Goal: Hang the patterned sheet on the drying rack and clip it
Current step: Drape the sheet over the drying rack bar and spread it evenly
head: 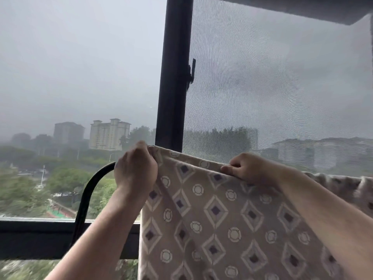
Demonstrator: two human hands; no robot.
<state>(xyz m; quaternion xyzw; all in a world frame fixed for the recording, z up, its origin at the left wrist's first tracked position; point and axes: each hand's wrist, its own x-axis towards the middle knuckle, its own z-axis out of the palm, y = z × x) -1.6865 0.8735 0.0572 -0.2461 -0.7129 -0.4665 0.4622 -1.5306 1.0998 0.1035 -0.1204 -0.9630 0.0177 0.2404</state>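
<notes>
While both hands pinch its top edge, left hand (135,168) at the corner and right hand (245,168) further right, the patterned sheet (218,219) drapes over the rack's curved black bar (88,188). Clipping comes next; no clip shows.

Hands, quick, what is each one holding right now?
Left hand: closed, gripping the patterned sheet at its top corner.
Right hand: closed, pinching the sheet's top edge.

A black window frame (173,77); mesh screen (272,87) right; hazy grey sky, distant buildings (109,134).
</notes>
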